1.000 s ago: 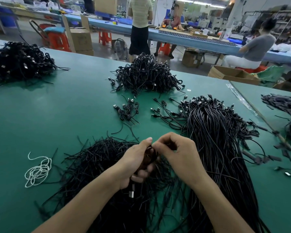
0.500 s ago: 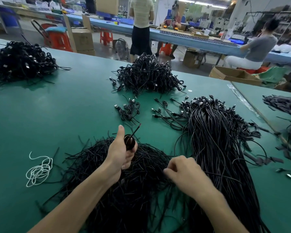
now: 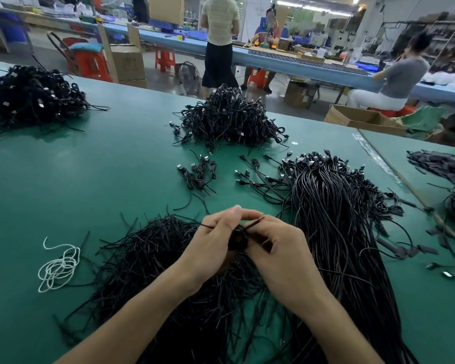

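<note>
We see a small coil of black cable (image 3: 237,241) held above the near middle of the table, pinched between both hands just over the strips below it. A thin black twist tie (image 3: 255,222) crosses the top of the coil. One end sticks up to the right and the other pokes out left past the knuckles.

The left hand (image 3: 213,244) grips the coil, with its fingers curled round it and its thumb raised along the top. The right hand (image 3: 281,256) meets it from the other side, and its fingertips are closed narrowly on the tie where it crosses the coil. We cannot tell how many turns the tie has made, since the fingers hide that spot.

Under both wrists lies a loose heap of black tie strips (image 3: 153,261), spread out like straw. Just right of the hands runs a thick sheaf of long black cables (image 3: 334,206), with its plug ends fanned out at the far end. Beyond the hands sits a small cluster of tied black cables (image 3: 199,176). Farther back is a rounded heap of bundled black cables (image 3: 229,119). A second black heap (image 3: 29,97) rests at the far left. A tangle of white cord (image 3: 59,266) lies well left of the strips on the green table mat (image 3: 90,174).
</note>
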{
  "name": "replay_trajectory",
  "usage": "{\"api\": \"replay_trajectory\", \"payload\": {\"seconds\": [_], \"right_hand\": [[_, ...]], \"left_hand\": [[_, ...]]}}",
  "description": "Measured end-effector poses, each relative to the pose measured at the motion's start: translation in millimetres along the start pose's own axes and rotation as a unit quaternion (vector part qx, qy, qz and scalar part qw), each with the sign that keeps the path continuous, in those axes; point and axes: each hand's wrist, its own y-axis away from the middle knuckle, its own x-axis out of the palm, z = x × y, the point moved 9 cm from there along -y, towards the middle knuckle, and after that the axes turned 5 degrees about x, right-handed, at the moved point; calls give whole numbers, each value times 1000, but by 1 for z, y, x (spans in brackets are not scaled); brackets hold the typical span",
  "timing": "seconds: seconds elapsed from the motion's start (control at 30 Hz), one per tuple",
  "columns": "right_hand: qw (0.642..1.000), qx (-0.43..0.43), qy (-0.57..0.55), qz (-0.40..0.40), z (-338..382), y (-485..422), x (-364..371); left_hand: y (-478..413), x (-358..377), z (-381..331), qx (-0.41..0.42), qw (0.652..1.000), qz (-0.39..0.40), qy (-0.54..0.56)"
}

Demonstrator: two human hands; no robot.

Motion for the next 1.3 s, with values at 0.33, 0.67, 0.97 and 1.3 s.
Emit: {"api": "replay_trajectory", "payload": {"seconds": [0.33,0.67,0.97,1.3], "right_hand": [[993,-7,99,-57,0,7,2],[864,-234,447,-2,34,26,29],[919,-142,355,99,20,2,33],[955,18,243,169,-18,1,26]], "left_hand": [[-1,-17,-1,30,993,-112,14],[-5,-24,24,-7,993,-109,-44],[19,3,72,-311,942,55,113],[29,16,48,-216,942,250,-56]]}}
